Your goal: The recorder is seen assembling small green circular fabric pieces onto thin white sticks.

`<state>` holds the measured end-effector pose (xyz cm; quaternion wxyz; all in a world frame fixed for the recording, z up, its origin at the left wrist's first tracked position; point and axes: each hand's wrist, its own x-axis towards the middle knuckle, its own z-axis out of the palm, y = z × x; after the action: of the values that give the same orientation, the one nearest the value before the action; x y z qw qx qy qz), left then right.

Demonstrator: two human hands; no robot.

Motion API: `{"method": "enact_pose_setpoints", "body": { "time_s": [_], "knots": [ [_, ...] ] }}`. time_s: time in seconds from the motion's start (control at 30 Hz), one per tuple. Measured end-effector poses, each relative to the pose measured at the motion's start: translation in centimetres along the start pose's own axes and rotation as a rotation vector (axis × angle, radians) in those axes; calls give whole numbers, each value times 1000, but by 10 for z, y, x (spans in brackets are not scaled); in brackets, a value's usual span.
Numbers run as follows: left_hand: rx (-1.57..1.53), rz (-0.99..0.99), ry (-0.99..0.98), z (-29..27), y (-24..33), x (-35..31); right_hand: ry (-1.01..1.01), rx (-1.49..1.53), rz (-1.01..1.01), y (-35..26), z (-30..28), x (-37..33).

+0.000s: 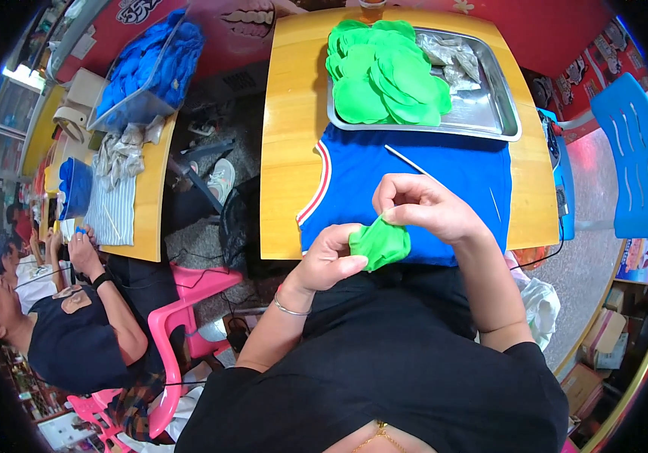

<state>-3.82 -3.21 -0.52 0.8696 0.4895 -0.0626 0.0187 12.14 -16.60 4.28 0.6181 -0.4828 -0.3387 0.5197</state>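
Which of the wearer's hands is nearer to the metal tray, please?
Right: the right hand is below the metal tray in view; the left hand is lower, farther left.

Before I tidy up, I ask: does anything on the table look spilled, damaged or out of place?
Nothing looks spilled or damaged. Slightly odd: a thin stick lies slanted on the blue cloth, and the green pieces are heaped unevenly in the metal tray.

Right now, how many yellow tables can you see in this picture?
2. The centre table is under the metal tray and blue cloth; the left table is beside the seated co-worker. More may be hidden farther left.
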Motion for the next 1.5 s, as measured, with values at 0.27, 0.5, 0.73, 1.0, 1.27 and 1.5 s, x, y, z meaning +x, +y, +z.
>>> {"method": "enact_pose_setpoints", "body": {
  "time_s": [0.27,0.5,0.73,1.0,1.27,1.5],
  "knots": [
    [-150,15,153,-2,4,9,67,-42,-49,0,-1,-3],
    [-373,-3,172,-12,-7,5,-7,-41,-36,-2,3,-6],
    [-14,-76,32,-2,10,9,32,-174,20,3,3,-3],
    [18,-127,-65,-3,19,11,89,-193,-73,-2,10,-8],
    [-379,42,114,-12,8,14,105,-272,-92,7,8,-6],
    [-360,47,370,-3,-2,27,538,-545,-230,22,9,-1]
  ]
}}
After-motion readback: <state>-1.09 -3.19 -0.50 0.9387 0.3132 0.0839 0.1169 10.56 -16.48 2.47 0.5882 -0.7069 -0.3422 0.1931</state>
